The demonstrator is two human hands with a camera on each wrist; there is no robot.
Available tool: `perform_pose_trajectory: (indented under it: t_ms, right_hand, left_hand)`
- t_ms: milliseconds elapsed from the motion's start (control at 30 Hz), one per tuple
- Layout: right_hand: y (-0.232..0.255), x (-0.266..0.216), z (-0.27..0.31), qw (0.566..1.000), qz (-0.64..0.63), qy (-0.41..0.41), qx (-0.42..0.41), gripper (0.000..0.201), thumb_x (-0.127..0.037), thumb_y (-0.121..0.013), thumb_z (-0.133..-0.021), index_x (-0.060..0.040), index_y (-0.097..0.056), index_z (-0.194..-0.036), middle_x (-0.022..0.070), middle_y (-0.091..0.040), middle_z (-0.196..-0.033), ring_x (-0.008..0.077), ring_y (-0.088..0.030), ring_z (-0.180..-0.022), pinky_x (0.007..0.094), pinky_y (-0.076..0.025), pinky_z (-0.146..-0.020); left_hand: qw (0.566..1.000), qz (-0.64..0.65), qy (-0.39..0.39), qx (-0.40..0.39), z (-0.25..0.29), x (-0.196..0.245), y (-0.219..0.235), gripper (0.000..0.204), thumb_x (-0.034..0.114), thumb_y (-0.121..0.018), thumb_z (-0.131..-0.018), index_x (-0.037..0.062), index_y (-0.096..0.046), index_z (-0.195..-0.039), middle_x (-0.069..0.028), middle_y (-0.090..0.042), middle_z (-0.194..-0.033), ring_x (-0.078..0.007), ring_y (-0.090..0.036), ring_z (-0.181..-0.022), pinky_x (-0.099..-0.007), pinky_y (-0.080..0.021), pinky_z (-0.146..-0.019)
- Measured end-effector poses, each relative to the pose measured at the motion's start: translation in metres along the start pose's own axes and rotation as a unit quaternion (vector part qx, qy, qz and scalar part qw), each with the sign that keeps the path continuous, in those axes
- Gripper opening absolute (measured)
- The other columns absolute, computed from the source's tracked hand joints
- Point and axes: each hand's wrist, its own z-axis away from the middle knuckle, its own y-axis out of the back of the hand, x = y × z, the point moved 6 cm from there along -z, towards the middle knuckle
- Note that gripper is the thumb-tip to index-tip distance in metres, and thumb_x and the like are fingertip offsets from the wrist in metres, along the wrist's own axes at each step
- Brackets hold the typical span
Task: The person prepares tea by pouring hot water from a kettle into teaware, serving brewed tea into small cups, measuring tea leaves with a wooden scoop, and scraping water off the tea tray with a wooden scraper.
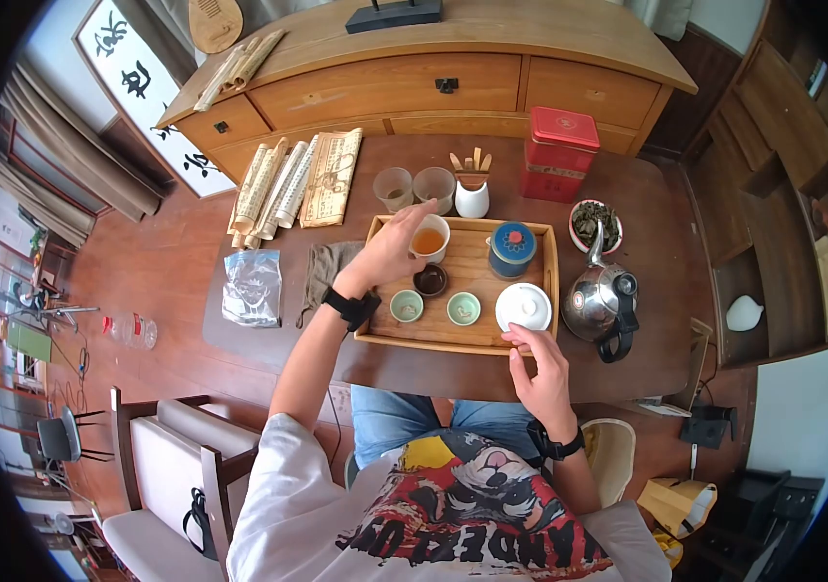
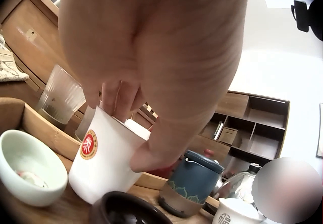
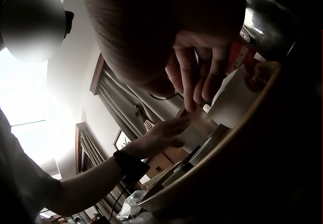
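Observation:
My left hand [image 1: 393,250] grips the rim of a white cup [image 1: 440,254] of amber tea; in the left wrist view the thumb and fingers hold the white cup [image 2: 103,158] with its red emblem. My right hand [image 1: 542,376] is beside the white lidded bowl [image 1: 523,308], fingers loosely bent; whether they touch it I cannot tell. A dark cup [image 1: 429,281] and two pale green cups [image 1: 406,307] stand near the left hand. The blue canister [image 1: 512,250] stands behind the lidded bowl on the wooden tray [image 1: 404,340].
Right of the tray are a steel kettle [image 1: 600,299] and a bowl of leaves [image 1: 595,225]. Behind it stand two clear glasses [image 1: 394,190], a white tool holder [image 1: 472,200] and a red tin [image 1: 559,153]. To the left lie a cloth [image 1: 329,272], plastic bag [image 1: 251,289] and bamboo scrolls [image 1: 269,189].

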Motion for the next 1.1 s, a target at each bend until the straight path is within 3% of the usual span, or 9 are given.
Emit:
perform_pose_trajectory:
  t_ms: [167,233,267,467,600,700,833,933,1100]
  right_hand:
    - [-0.001,0.004,0.001,1.000,-0.007,-0.010,-0.005,0.042,0.007,-0.069,-0.098,-0.0008,-0.069,-0.139,0.0158,-0.079,-0.120,0.0307,-0.076,-0.109,0.0395,-0.062,-0.093]
    - [-0.002,0.003,0.000,1.000,-0.005,-0.010,-0.010,0.042,0.007,-0.069,-0.098,-0.0006,-0.069,-0.139,0.0158,-0.079,-0.120,0.0306,-0.076,-0.109,0.0395,-0.062,-0.093]
    - [-0.002,0.003,0.000,1.000,-0.002,-0.010,-0.012,0.042,0.007,-0.069,-0.098,-0.0005,-0.069,-0.139,0.0158,-0.079,-0.120,0.0306,-0.076,-0.109,0.0395,-0.062,-0.093]
    - [0.000,0.000,-0.001,1.000,0.007,-0.009,-0.004,0.041,0.007,-0.068,-0.098,0.0007,-0.069,-0.138,0.0175,-0.079,-0.120,0.0301,-0.078,-0.106,0.0386,-0.062,-0.093]
    - [-0.004,0.006,0.003,1.000,0.011,-0.004,-0.010,0.043,0.009,-0.066,-0.098,0.0008,-0.068,-0.141,0.0184,-0.078,-0.120,0.0280,-0.078,-0.103,0.0373,-0.063,-0.088]
    - [-0.004,0.005,0.003,1.000,0.019,-0.010,-0.022,0.043,0.009,-0.065,-0.098,0.0007,-0.068,-0.141,0.0184,-0.078,-0.120,0.0277,-0.078,-0.103,0.0372,-0.063,-0.089]
    - [-0.004,0.002,-0.001,0.999,0.024,-0.005,-0.026,0.044,0.009,-0.065,-0.099,0.0004,-0.068,-0.142,0.0181,-0.078,-0.120,0.0273,-0.077,-0.103,0.0370,-0.062,-0.088]
    - [-0.004,0.002,-0.001,1.000,0.021,-0.003,-0.022,0.044,0.008,-0.065,-0.099,0.0000,-0.068,-0.142,0.0180,-0.078,-0.120,0.0273,-0.077,-0.103,0.0369,-0.062,-0.088]
    - [-0.004,0.000,0.000,1.000,0.028,-0.005,-0.013,0.045,0.009,-0.066,-0.099,-0.0006,-0.068,-0.143,0.0181,-0.079,-0.120,0.0272,-0.078,-0.102,0.0369,-0.062,-0.089]
  left_hand:
    - [0.981,-0.102,0.051,0.155,0.013,0.021,-0.024,0.108,0.022,-0.097,-0.078,-0.0010,-0.039,-0.165,-0.0262,-0.058,-0.151,-0.0471,-0.056,-0.139,-0.0505,-0.049,-0.119]
    - [0.952,-0.161,0.171,0.197,0.016,0.019,-0.030,0.113,0.036,-0.097,-0.081,-0.0084,-0.034,-0.164,-0.0284,-0.059,-0.142,-0.0482,-0.058,-0.132,-0.0503,-0.053,-0.110]
    - [0.946,-0.184,0.174,0.202,0.015,0.023,-0.031,0.108,0.044,-0.094,-0.084,-0.0143,-0.041,-0.157,-0.0285,-0.060,-0.137,-0.0465,-0.060,-0.128,-0.0496,-0.056,-0.105]
    - [0.951,-0.148,0.167,0.213,0.006,0.013,-0.033,0.074,0.032,-0.088,-0.086,-0.0115,-0.059,-0.139,-0.0279,-0.062,-0.132,-0.0457,-0.063,-0.123,-0.0499,-0.056,-0.104]
    - [0.963,-0.116,0.120,0.211,0.005,0.008,-0.036,0.078,0.026,-0.086,-0.082,-0.0119,-0.057,-0.145,-0.0282,-0.061,-0.132,-0.0456,-0.062,-0.126,-0.0488,-0.054,-0.109]
    - [0.952,-0.130,0.200,0.191,0.007,0.013,-0.034,0.090,0.028,-0.091,-0.081,-0.0138,-0.049,-0.148,-0.0306,-0.062,-0.131,-0.0469,-0.063,-0.126,-0.0499,-0.055,-0.108]
    - [0.956,-0.087,0.220,0.172,0.006,0.004,-0.039,0.094,0.028,-0.094,-0.080,-0.0140,-0.045,-0.149,-0.0326,-0.063,-0.130,-0.0485,-0.065,-0.123,-0.0511,-0.055,-0.108]
    - [0.962,-0.074,0.160,0.209,0.005,-0.003,-0.039,0.098,0.026,-0.095,-0.076,-0.0132,-0.044,-0.150,-0.0357,-0.063,-0.136,-0.0498,-0.065,-0.127,-0.0505,-0.055,-0.110]
    - [0.953,-0.035,0.168,0.250,0.008,0.003,-0.038,0.098,0.016,-0.096,-0.071,-0.0131,-0.044,-0.148,-0.0346,-0.064,-0.131,-0.0491,-0.065,-0.126,-0.0495,-0.057,-0.107]
